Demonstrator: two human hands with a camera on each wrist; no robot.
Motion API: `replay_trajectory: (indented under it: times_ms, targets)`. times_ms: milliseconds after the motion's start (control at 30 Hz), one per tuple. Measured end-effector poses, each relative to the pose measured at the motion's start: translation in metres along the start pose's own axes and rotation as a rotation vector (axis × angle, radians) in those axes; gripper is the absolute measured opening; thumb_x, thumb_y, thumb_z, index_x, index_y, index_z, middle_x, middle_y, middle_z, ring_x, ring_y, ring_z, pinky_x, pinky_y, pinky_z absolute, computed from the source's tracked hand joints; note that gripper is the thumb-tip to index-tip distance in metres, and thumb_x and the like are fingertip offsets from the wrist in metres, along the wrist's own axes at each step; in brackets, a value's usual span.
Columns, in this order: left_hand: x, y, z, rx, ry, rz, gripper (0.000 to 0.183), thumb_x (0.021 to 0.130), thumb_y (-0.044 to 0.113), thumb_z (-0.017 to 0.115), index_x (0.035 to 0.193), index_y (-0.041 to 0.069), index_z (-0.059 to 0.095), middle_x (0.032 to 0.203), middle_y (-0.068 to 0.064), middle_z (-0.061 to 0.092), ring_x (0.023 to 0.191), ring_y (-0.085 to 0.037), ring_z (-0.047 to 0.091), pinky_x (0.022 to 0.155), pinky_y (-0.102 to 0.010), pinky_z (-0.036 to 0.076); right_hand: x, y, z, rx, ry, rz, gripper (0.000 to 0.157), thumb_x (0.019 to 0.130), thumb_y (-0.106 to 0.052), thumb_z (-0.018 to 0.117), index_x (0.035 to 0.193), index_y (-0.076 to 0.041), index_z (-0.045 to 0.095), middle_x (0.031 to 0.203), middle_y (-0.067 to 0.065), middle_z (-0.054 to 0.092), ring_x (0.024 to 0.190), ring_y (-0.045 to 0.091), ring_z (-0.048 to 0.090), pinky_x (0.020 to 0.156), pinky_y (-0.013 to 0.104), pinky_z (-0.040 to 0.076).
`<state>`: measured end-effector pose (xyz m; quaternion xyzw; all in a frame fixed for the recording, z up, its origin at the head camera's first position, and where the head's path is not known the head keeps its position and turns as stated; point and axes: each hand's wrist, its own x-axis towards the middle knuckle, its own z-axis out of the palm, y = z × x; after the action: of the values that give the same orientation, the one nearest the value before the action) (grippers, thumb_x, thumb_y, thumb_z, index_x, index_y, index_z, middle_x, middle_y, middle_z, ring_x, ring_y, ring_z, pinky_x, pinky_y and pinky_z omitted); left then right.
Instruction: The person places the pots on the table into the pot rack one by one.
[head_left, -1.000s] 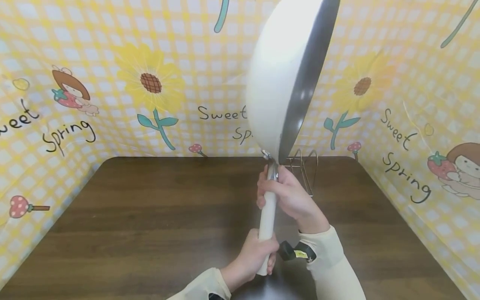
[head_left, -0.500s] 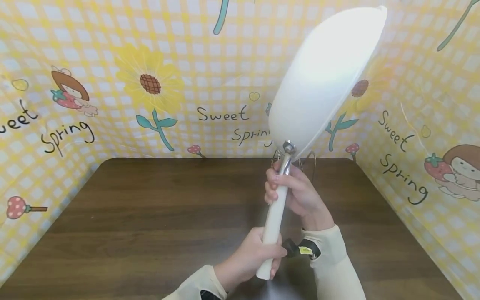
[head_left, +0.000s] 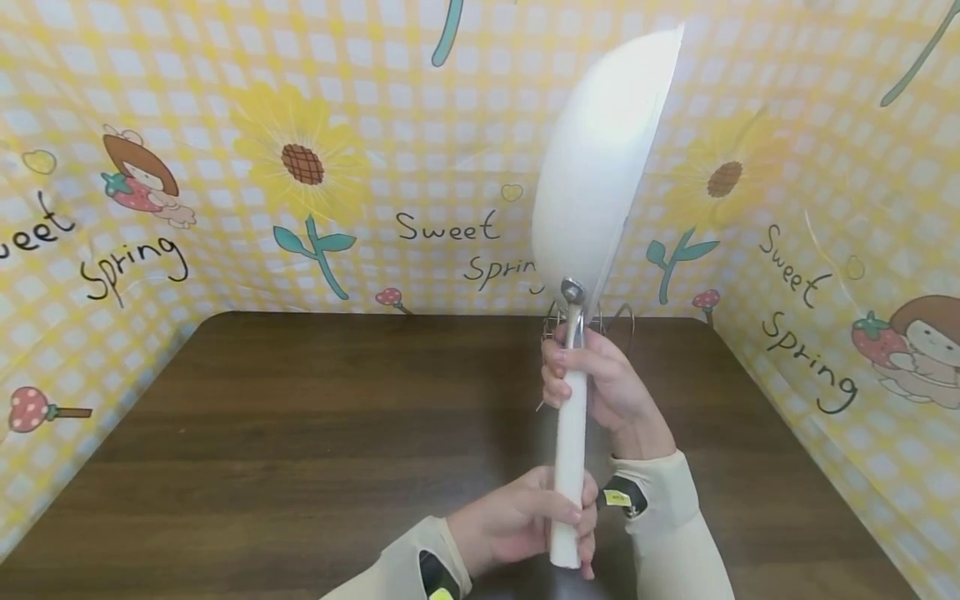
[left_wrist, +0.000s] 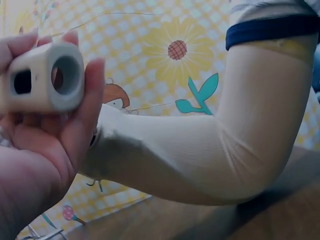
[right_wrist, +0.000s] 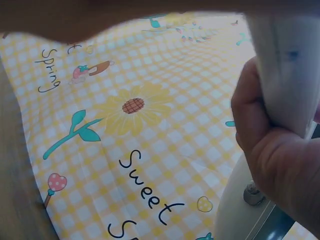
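Note:
A white pan [head_left: 592,158], deep like a wok, is held up over the table with its handle [head_left: 569,442] pointing down toward me. Its pale outer side faces left, and its rim slants up to the right. My left hand [head_left: 525,512] grips the lower end of the handle, whose hollow tip [left_wrist: 67,75] shows in the left wrist view. Higher up, my right hand [head_left: 611,383] holds the handle just below the metal joint [head_left: 573,290]. In the right wrist view the fingers [right_wrist: 250,100] wrap the white handle, with the pan's joint bolt [right_wrist: 253,194] beyond them. The inside of the pan is hidden.
A wire rack [head_left: 624,321] stands at the table's back edge, partly behind the pan and right hand. The dark wooden table [head_left: 300,433] is enclosed by a yellow checked cloth [head_left: 420,125] at the back and sides.
The pan swung right and turned so its dark inside went out of sight, then swung partly back left to steeper. The handle's lower end and my left hand shifted right.

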<state>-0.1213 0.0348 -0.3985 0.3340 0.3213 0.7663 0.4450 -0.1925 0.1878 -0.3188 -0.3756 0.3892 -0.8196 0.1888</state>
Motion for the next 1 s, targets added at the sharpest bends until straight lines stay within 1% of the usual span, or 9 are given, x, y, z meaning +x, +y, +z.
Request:
replay_trajectory:
  times_ms: [100, 167, 267, 400, 533, 700, 833, 1000]
  targets:
    - [0.002, -0.003, -0.003, -0.045, -0.062, -0.008, 0.015, 0.084, 0.019, 0.062, 0.098, 0.022, 0.056, 0.081, 0.008, 0.06, 0.078, -0.01, 0.064, 0.075, -0.035, 0.053, 0.001, -0.001, -0.003, 0.077, -0.029, -0.005, 0.016, 0.1, 0.005, 0.038, 0.109, -0.006, 0.046, 0.085, 0.002, 0.056, 0.066, 0.012, 0.057, 0.064, 0.024, 0.046]
    - [0.004, -0.005, -0.004, -0.063, -0.079, -0.007, 0.017, 0.085, 0.024, 0.064, 0.099, 0.023, 0.056, 0.083, 0.008, 0.061, 0.081, -0.01, 0.063, 0.077, -0.034, 0.052, 0.0, -0.002, -0.005, 0.132, -0.04, -0.007, 0.016, 0.1, 0.005, 0.039, 0.11, -0.005, 0.047, 0.085, 0.003, 0.056, 0.067, 0.013, 0.057, 0.066, 0.025, 0.047]
    - [0.008, -0.006, -0.002, -0.074, -0.084, -0.01, 0.018, 0.085, 0.026, 0.065, 0.1, 0.023, 0.056, 0.083, 0.008, 0.061, 0.081, -0.009, 0.063, 0.078, -0.033, 0.051, -0.003, -0.005, -0.009, 0.193, -0.037, -0.007, 0.015, 0.1, 0.005, 0.039, 0.11, -0.004, 0.047, 0.086, 0.005, 0.055, 0.068, 0.015, 0.057, 0.067, 0.026, 0.049]
    - [0.015, -0.008, 0.004, -0.065, -0.078, -0.016, 0.015, 0.086, 0.019, 0.059, 0.1, 0.022, 0.056, 0.084, 0.007, 0.063, 0.082, -0.01, 0.065, 0.079, -0.033, 0.051, -0.011, -0.011, -0.013, 0.243, -0.036, 0.003, 0.015, 0.1, 0.006, 0.039, 0.111, -0.003, 0.044, 0.086, 0.006, 0.053, 0.067, 0.015, 0.057, 0.067, 0.026, 0.05]
    - [0.022, -0.013, 0.008, -0.05, -0.08, -0.031, 0.018, 0.087, 0.011, 0.05, 0.101, 0.021, 0.056, 0.086, 0.006, 0.062, 0.084, -0.01, 0.066, 0.08, -0.035, 0.051, -0.019, -0.014, -0.018, 0.276, -0.047, 0.02, 0.015, 0.1, 0.007, 0.038, 0.111, -0.003, 0.041, 0.083, 0.006, 0.046, 0.065, 0.016, 0.052, 0.067, 0.026, 0.051]
    - [0.03, -0.019, 0.011, -0.059, -0.08, -0.064, 0.02, 0.088, 0.006, 0.046, 0.1, 0.019, 0.054, 0.086, 0.006, 0.06, 0.086, -0.011, 0.066, 0.082, -0.035, 0.05, -0.028, -0.017, -0.02, 0.265, -0.067, 0.032, 0.016, 0.101, 0.006, 0.037, 0.113, -0.003, 0.04, 0.082, 0.005, 0.041, 0.064, 0.015, 0.044, 0.066, 0.025, 0.05]
    - [0.035, -0.024, 0.013, -0.07, -0.093, -0.081, 0.024, 0.089, 0.001, 0.042, 0.099, 0.019, 0.054, 0.087, 0.006, 0.06, 0.088, -0.011, 0.066, 0.084, -0.035, 0.05, -0.032, -0.019, -0.021, 0.272, -0.103, 0.036, 0.018, 0.1, 0.006, 0.037, 0.115, -0.002, 0.039, 0.081, 0.006, 0.033, 0.063, 0.016, 0.039, 0.066, 0.025, 0.049]
    - [0.038, -0.027, 0.014, -0.067, -0.11, -0.089, 0.028, 0.089, -0.003, 0.039, 0.098, 0.019, 0.053, 0.09, 0.007, 0.063, 0.089, -0.012, 0.067, 0.088, -0.035, 0.05, -0.034, -0.018, -0.022, 0.317, -0.151, 0.038, 0.021, 0.098, 0.008, 0.039, 0.117, -0.001, 0.037, 0.078, 0.007, 0.025, 0.059, 0.018, 0.031, 0.066, 0.026, 0.048]
